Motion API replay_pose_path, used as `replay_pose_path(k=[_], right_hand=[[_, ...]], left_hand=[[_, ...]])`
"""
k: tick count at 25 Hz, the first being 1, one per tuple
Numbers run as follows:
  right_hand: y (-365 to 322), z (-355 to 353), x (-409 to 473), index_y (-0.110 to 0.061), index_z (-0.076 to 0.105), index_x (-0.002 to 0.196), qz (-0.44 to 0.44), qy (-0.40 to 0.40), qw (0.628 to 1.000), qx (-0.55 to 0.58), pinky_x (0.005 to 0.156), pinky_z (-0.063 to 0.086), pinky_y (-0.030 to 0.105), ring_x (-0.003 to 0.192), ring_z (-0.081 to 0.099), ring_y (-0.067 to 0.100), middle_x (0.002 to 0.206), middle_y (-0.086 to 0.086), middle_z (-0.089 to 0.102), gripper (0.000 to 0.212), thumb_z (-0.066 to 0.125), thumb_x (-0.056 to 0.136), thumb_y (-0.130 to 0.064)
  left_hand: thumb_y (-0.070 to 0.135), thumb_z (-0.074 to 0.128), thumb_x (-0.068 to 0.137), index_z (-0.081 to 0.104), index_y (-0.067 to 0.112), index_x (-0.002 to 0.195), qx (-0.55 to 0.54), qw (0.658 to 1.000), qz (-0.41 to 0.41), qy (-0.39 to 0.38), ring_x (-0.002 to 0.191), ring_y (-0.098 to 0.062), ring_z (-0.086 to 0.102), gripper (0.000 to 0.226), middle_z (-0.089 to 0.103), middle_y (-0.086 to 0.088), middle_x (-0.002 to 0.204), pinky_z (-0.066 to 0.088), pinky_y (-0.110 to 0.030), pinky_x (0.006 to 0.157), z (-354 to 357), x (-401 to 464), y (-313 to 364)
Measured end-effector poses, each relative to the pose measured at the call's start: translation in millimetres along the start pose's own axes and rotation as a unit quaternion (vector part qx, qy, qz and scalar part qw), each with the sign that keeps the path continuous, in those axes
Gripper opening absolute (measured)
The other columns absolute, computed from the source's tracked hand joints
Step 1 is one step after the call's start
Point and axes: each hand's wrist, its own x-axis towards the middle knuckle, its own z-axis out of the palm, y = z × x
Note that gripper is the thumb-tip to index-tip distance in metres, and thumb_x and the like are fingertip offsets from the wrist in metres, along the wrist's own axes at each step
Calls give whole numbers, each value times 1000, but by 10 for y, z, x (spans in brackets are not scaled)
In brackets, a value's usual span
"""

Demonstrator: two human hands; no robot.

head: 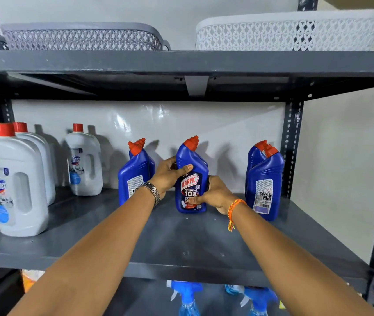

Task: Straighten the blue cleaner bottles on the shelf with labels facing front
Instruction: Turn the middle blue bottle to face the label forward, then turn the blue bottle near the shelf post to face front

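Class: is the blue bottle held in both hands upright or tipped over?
Upright: the held bottle stands base-down on the shelf, red cap on top.

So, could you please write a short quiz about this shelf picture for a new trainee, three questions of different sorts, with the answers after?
1. True or false: the middle blue bottle shows its front label to the camera.
2. Multiple choice: which hands hold it? A) only the left hand B) only the right hand C) both
3. Short answer: which side do the left blue bottle and the right blue bottle show?

Key
1. True; "HARPIC" reads plainly.
2. C; left hand high on the bottle, right hand low.
3. Their back labels, so they are not yet turned to the front.
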Motion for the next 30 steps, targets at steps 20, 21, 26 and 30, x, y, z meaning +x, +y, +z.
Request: replay_pose_path(k=[20, 21, 26, 30], right_hand=[[316, -1390, -782, -8, 52, 128, 8, 382, 924, 34, 89, 55, 35, 108, 63, 25, 125, 10, 62, 83, 94, 57, 1], [362, -1451, -734, -1, 51, 132, 24, 326, 944, 49, 98, 55, 43, 115, 64, 31, 129, 16, 64, 83, 91, 60, 8], [647, -1563, -547, 5, 61, 132, 62, 139, 988, -4, 107, 52, 50, 117, 70, 36, 124, 21, 73, 56, 76, 78, 12], [555, -1644, -521, 2, 59, 134, 29, 153, 987, 51, 100, 56, 50, 118, 69, 38, 131, 21, 69, 44, 69, 91, 1]], left_hand=[[12, 63, 95, 58, 9, 128, 75, 989, 127, -26, 112, -16, 65, 34, 67, -5, 121, 54, -27, 98, 1332, -233, 62], [19, 62, 97, 50, 7, 140, 84, 992, 64, -69, 126, -22, 59, 46, 60, -10, 136, 49, -34, 107, 1506, -150, 36], [16, 55, 101, 60, 11, 115, -38, 991, -18, -124, 101, -24, 66, 15, 69, -16, 120, 57, -35, 89, 1943, 245, -307], [19, 64, 96, 61, 16, 99, -70, 994, 27, -73, 91, -25, 68, 5, 71, -7, 100, 57, -33, 80, 1979, 346, -240]])
